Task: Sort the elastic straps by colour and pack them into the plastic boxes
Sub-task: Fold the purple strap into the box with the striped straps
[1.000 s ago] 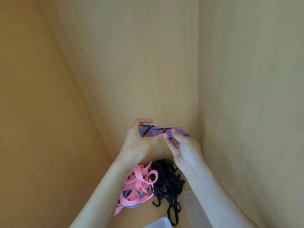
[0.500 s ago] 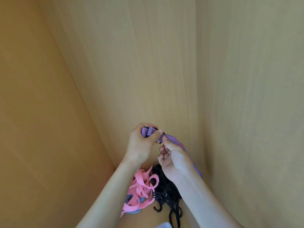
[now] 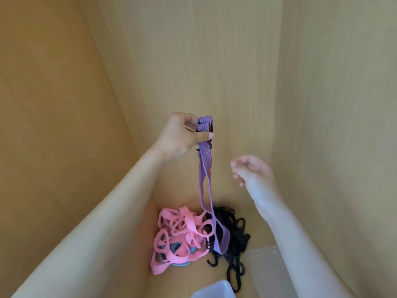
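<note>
Plastic comes first, closest to me: the corner of a white plastic box point(image 3: 212, 290), and to its right a clear plastic box point(image 3: 263, 260) that my right forearm partly hides. Both stand on the wooden tabletop point(image 3: 167, 284). Just behind them lie the pink straps point(image 3: 182, 231) in a tangled pile with a blue strap point(image 3: 178, 247) under them. The black straps point(image 3: 233, 231) with their hooks touch this pile on its right side.

Higher, my left hand point(image 3: 179, 136) pinches the folded top of the striped strap point(image 3: 205, 168) between curled fingers and thumb. The strap hangs straight down, and its lower loop ends over the place where the pink and black piles meet; I cannot tell if it touches them. My right hand point(image 3: 251, 171) is beside the strap, apart from it, with loose fingers, holding nothing. Behind all this rise the wooden walls point(image 3: 214, 61).
</note>
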Action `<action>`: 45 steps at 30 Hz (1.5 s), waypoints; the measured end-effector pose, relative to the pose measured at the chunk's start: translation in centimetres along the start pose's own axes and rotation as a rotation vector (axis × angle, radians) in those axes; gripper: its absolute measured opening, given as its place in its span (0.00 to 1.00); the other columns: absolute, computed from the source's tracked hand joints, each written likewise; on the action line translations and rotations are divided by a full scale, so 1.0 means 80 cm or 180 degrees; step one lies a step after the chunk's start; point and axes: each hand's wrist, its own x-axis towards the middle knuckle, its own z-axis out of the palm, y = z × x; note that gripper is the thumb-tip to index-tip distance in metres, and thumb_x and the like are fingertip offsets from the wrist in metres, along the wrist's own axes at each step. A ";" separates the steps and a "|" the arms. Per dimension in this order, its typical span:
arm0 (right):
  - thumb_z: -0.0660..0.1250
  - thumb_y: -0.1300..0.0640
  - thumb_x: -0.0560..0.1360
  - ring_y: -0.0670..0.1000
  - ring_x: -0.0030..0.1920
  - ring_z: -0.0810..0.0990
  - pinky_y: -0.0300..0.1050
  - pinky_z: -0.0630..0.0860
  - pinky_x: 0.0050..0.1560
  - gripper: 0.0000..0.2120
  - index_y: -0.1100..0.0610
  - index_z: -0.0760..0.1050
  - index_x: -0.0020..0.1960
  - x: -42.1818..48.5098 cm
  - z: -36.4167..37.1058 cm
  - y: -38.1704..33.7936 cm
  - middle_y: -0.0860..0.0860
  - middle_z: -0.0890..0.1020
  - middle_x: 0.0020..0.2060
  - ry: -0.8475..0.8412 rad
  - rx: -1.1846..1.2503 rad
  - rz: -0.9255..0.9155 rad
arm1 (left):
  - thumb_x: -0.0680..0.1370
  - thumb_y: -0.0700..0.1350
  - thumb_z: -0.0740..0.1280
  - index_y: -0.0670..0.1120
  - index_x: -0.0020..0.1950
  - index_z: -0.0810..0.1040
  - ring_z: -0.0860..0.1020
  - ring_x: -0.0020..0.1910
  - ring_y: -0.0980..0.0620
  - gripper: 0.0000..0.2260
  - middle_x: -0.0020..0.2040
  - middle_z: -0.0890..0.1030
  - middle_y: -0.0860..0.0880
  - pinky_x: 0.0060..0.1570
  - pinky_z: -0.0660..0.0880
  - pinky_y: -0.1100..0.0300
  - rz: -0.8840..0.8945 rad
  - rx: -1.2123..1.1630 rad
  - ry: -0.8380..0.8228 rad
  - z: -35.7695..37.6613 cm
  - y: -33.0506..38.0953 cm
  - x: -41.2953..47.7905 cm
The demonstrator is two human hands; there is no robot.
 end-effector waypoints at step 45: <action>0.65 0.60 0.82 0.52 0.34 0.83 0.40 0.78 0.29 0.11 0.64 0.80 0.44 0.085 0.041 -0.141 0.60 0.85 0.42 -0.0564 -0.0879 -0.0909 | 0.80 0.36 0.67 0.36 0.59 0.80 0.80 0.46 0.50 0.09 0.51 0.83 0.43 0.47 0.79 0.61 0.0389 -0.1737 -0.0147 -0.045 0.048 0.025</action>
